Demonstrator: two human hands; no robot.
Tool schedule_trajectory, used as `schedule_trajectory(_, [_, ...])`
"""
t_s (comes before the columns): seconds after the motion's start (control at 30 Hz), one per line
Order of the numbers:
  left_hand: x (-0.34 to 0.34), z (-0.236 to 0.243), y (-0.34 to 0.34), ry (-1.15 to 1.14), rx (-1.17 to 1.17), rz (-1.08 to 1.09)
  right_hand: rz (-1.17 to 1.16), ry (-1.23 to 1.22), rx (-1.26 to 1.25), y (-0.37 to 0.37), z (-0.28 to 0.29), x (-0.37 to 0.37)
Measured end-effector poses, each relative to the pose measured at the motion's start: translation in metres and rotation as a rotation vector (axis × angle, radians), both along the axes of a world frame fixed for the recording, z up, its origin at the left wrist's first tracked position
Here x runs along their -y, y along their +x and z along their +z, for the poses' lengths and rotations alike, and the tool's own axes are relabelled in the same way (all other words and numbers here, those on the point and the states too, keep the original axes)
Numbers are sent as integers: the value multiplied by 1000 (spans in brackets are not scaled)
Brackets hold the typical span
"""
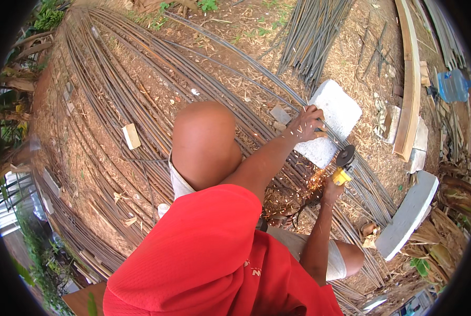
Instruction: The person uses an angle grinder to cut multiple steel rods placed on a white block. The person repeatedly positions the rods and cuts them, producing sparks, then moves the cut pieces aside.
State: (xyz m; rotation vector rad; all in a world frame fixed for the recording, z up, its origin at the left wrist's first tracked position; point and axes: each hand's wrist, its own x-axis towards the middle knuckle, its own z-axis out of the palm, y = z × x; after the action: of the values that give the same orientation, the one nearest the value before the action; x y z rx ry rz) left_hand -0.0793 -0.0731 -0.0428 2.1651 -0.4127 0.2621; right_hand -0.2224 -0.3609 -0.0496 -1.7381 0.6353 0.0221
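Observation:
My left hand (pixel 308 125) is closed around thin steel rebar rods (pixel 338 138), holding them over a white, rough-faced block (pixel 339 108). Its fingers partly hide what lies beneath them. To the lower right, my right hand (pixel 332 190) grips a yellow angle grinder (pixel 341 176). The grinder's dark cutting disc (pixel 346 155) meets or nearly meets the rods just beyond the block; the exact contact point cannot be made out. Orange sparks (pixel 317 180) spray from there back past my right wrist and up toward my left forearm.
Long rusty rebar (pixel 140 47) runs across the ground on the left. A bundle of shorter rods (pixel 314 37) lies at the far side. A wooden plank (pixel 408 105), a grey slab (pixel 408 215) and a blue water bottle (pixel 453 86) are on the right. A small wood block (pixel 131 136) rests among the bars.

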Motion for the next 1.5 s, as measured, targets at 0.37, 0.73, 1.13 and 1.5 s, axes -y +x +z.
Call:
schedule_trajectory(0.37, [0,0,0,1,102,22,24,-30,-28,-4,-7,6])
schedule_trajectory(0.73, [0,-4,1,1,103,25,76,31,103,-10,-18,12])
schedule_trajectory(1.13, [4,-11,3,59,94,33,-30,-272,-217,-6,-35,23])
schedule_trajectory(1.5, [3,-6,2,39,49,3,-33,-290,-112,-1,-3,-5])
